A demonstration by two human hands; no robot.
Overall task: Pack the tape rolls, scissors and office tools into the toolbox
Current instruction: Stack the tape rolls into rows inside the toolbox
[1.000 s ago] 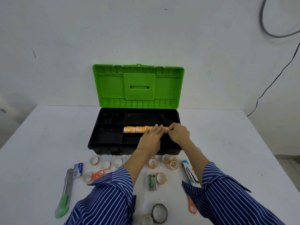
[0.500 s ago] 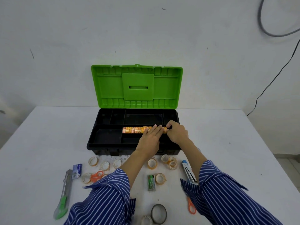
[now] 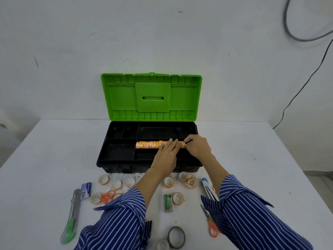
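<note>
Little has moved since a moment ago: both hands are still at the right end of the row of tape rolls (image 3: pixel 150 144), the right one shifted only slightly.

From the head camera, the toolbox (image 3: pixel 115 164) sits open on the white worktop (image 3: pixel 45 159), its green lid (image 3: pixel 151 97) standing upright behind the black tray. The orange-printed row of tape rolls lies on its side across the middle of the tray, running left to right. The left hand (image 3: pixel 166 156) lies flat on the row's right part, fingers (image 3: pixel 172 144) straight and close together, pressing down on the rolls. The right hand (image 3: pixel 198 146) is at the row's right end, its fingers curled and pinching the last roll; exactly how the fingertips sit I cannot tell.

On the worktop in front of the toolbox lie loose small tape rolls (image 3: pixel 169 182), scattered in a band. To the left lie a green-tipped utility knife (image 3: pixel 71 217), a small blue box (image 3: pixel 86 190) and orange-handled scissors (image 3: pixel 108 195) partly under the left sleeve (image 3: pixel 117 221). Near the middle lies a small green staple box (image 3: pixel 168 202). A stapler (image 3: pixel 207 188) and a second pair of orange scissors (image 3: pixel 211 226) lie just beside the right sleeve (image 3: pixel 252 213). A larger grey tape ring (image 3: pixel 176 237) lies at the near edge.
</note>
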